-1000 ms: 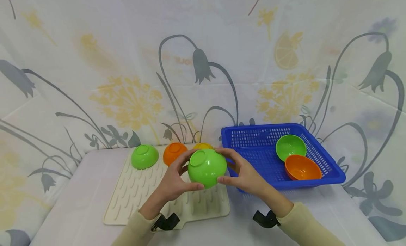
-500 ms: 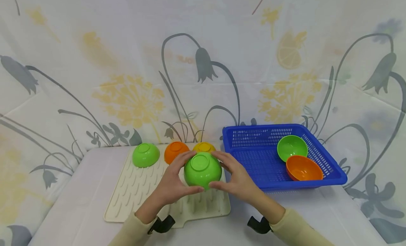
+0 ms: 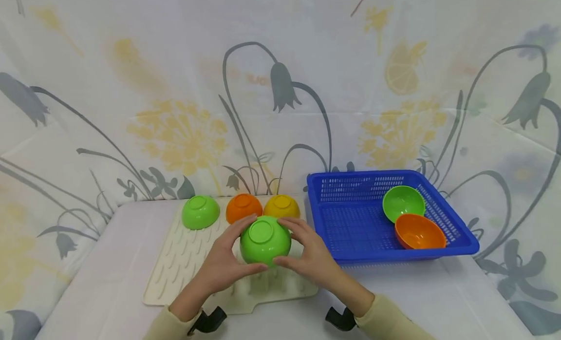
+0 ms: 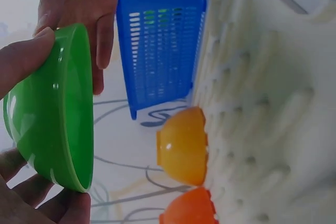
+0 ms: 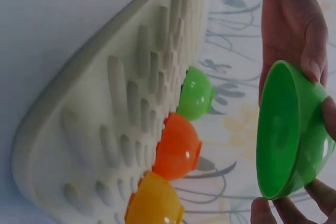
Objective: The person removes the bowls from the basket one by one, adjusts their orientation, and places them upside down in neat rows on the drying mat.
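Note:
A glossy green bowl (image 3: pixel 265 241), bottom up, is held between both hands above the cream drying mat (image 3: pixel 175 262). On its left side my left hand (image 3: pixel 225 259) grips the bowl with thumb and fingers; my right hand (image 3: pixel 313 255) grips the opposite side. Both wrist views show a gap between the bowl's rim and the ridged mat. Along the mat's back edge three bowls sit upside down: a green bowl (image 3: pixel 200 212), an orange bowl (image 3: pixel 243 208) and a yellow bowl (image 3: pixel 282 207).
To the right of the mat stands a blue plastic basket (image 3: pixel 350 255) with slotted walls. Inside it, at the right, another green bowl (image 3: pixel 403 203) and another orange bowl (image 3: pixel 420 232) lean with their openings showing. A flower-print cloth (image 3: pixel 188 86) hangs behind the table.
Both hands have carried the green bowl a little left and toward the person, over the mat. Its base faces up more, and the yellow bowl behind is more visible.

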The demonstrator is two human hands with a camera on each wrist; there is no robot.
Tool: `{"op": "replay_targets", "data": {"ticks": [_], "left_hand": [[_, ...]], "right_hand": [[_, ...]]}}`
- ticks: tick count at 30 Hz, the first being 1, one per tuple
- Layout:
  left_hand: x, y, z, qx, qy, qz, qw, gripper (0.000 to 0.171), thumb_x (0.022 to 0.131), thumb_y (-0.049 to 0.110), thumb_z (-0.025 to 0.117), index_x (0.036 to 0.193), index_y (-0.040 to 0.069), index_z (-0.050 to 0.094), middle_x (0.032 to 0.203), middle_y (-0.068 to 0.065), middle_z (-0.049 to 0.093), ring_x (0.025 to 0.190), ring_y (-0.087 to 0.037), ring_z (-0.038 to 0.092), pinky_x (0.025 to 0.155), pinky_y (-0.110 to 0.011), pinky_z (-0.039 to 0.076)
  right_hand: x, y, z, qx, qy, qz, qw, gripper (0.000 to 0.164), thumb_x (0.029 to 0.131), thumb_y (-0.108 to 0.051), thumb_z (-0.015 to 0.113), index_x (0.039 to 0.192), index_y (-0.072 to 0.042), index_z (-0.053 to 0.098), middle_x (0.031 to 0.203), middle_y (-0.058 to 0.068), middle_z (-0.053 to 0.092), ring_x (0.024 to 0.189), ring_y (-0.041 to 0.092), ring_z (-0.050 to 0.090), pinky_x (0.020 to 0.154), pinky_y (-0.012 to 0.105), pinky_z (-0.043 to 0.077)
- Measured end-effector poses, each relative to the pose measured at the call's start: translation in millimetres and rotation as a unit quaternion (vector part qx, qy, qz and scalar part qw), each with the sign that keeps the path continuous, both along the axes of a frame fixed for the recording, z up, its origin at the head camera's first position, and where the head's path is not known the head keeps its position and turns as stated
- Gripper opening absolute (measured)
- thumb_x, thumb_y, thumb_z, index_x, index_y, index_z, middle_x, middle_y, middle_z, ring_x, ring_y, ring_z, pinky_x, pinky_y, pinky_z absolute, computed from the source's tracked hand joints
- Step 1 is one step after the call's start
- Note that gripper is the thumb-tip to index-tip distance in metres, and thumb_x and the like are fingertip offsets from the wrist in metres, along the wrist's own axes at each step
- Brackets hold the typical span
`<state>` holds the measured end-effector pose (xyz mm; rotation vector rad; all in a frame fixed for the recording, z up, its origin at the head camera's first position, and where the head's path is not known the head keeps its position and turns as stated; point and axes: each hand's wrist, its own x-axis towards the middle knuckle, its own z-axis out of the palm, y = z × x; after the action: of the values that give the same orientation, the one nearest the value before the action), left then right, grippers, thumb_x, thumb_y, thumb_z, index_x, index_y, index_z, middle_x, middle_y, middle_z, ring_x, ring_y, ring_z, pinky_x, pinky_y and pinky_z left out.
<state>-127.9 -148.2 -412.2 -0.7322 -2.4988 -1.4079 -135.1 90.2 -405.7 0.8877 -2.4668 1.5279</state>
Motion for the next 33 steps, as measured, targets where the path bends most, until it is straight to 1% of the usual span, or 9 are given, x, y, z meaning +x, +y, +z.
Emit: {"op": "replay_targets", "data": {"ticks": [4, 7, 12, 15, 17, 21, 24, 30, 33], "left_hand": [[5.3, -12.4, -6.0, -0.015, -0.002, 0.033, 0.9993, 0.096, 0.068, 0.036, 0.093, 0.149, 0.022, 0.044, 0.148, -0.001, 0.047, 0.13, -0.025, 0.049, 0.101, -0.053, 0.046], [6.4, -19.9, -12.3, -0.015, -0.003, 0.052, 0.9985, 0.097, 0.066, 0.029, 0.095, 0.148, 0.016, 0.045, 0.147, -0.005, 0.048, 0.129, -0.027, 0.05, 0.101, -0.054, 0.046], [1.2, -27.2, -22.7, -0.027, 0.005, 0.07, 0.9971, 0.096, 0.066, 0.025, 0.095, 0.146, 0.011, 0.045, 0.145, -0.012, 0.049, 0.129, -0.031, 0.05, 0.103, -0.056, 0.044], [-3.0, -31.3, -26.5, -0.043, 0.017, 0.077, 0.9959, 0.095, 0.067, 0.025, 0.094, 0.146, 0.008, 0.044, 0.144, -0.015, 0.049, 0.129, -0.035, 0.049, 0.103, -0.059, 0.043], [-5.7, -35.2, -27.9, -0.054, 0.016, 0.083, 0.9949, 0.095, 0.067, 0.026, 0.094, 0.146, 0.007, 0.044, 0.144, -0.015, 0.049, 0.13, -0.036, 0.048, 0.104, -0.059, 0.042], [-8.9, -46.5, -27.5, -0.075, -0.005, 0.104, 0.9918, 0.097, 0.067, 0.026, 0.094, 0.146, 0.005, 0.043, 0.144, -0.017, 0.049, 0.131, -0.037, 0.046, 0.105, -0.06, 0.04], [-10.3, -57.0, -25.0, -0.082, -0.025, 0.121, 0.9889, 0.097, 0.066, 0.025, 0.095, 0.146, 0.005, 0.043, 0.143, -0.02, 0.049, 0.128, -0.04, 0.047, 0.102, -0.061, 0.041], [-12.0, -80.5, -24.7, -0.124, -0.064, 0.156, 0.978, 0.097, 0.068, 0.028, 0.094, 0.147, 0.004, 0.043, 0.14, -0.024, 0.052, 0.118, -0.042, 0.055, 0.093, -0.058, 0.048], [-10.6, -91.7, -26.3, -0.139, -0.07, 0.166, 0.9737, 0.097, 0.068, 0.03, 0.093, 0.146, 0.002, 0.042, 0.139, -0.025, 0.052, 0.113, -0.043, 0.058, 0.09, -0.056, 0.05]], "right_hand": [[0.8, -16.2, -8.0, -0.006, -0.017, 0.002, 1.0, 0.072, 0.081, -0.022, 0.085, 0.143, -0.01, 0.052, 0.143, 0.006, 0.05, 0.129, 0.026, 0.05, 0.099, 0.046, 0.05], [1.0, -28.6, -15.2, -0.006, -0.036, -0.011, 0.999, 0.069, 0.083, -0.023, 0.083, 0.143, -0.008, 0.051, 0.142, 0.007, 0.05, 0.128, 0.026, 0.052, 0.097, 0.043, 0.052], [-1.1, -43.7, -23.3, -0.017, -0.066, -0.034, 0.997, 0.064, 0.085, -0.021, 0.081, 0.14, -0.007, 0.054, 0.138, 0.009, 0.053, 0.124, 0.026, 0.055, 0.095, 0.038, 0.053], [-4.2, -51.8, -26.9, -0.031, -0.084, -0.043, 0.995, 0.062, 0.084, -0.016, 0.082, 0.139, -0.007, 0.055, 0.134, 0.01, 0.054, 0.122, 0.026, 0.056, 0.095, 0.035, 0.053], [-7.4, -58.1, -30.0, -0.042, -0.1, -0.05, 0.993, 0.062, 0.083, -0.014, 0.082, 0.139, -0.007, 0.056, 0.133, 0.009, 0.055, 0.121, 0.025, 0.057, 0.095, 0.032, 0.052], [-14.7, -74.4, -35.1, -0.067, -0.125, -0.057, 0.988, 0.062, 0.082, -0.009, 0.083, 0.138, -0.005, 0.057, 0.132, 0.01, 0.058, 0.119, 0.027, 0.059, 0.095, 0.032, 0.052], [-20.2, -88.6, -37.2, -0.074, -0.137, -0.053, 0.986, 0.062, 0.082, -0.008, 0.082, 0.139, -0.006, 0.058, 0.132, 0.01, 0.058, 0.118, 0.027, 0.059, 0.094, 0.031, 0.053], [-28.4, -115.6, -39.1, -0.097, -0.174, -0.054, 0.978, 0.055, 0.082, 0.0, 0.08, 0.133, -0.002, 0.062, 0.126, 0.012, 0.056, 0.113, 0.026, 0.061, 0.09, 0.03, 0.055], [-31.1, -127.5, -41.1, -0.084, -0.185, -0.052, 0.978, 0.052, 0.082, 0.0, 0.079, 0.132, -0.003, 0.063, 0.123, 0.01, 0.055, 0.111, 0.025, 0.06, 0.09, 0.029, 0.055]]}}
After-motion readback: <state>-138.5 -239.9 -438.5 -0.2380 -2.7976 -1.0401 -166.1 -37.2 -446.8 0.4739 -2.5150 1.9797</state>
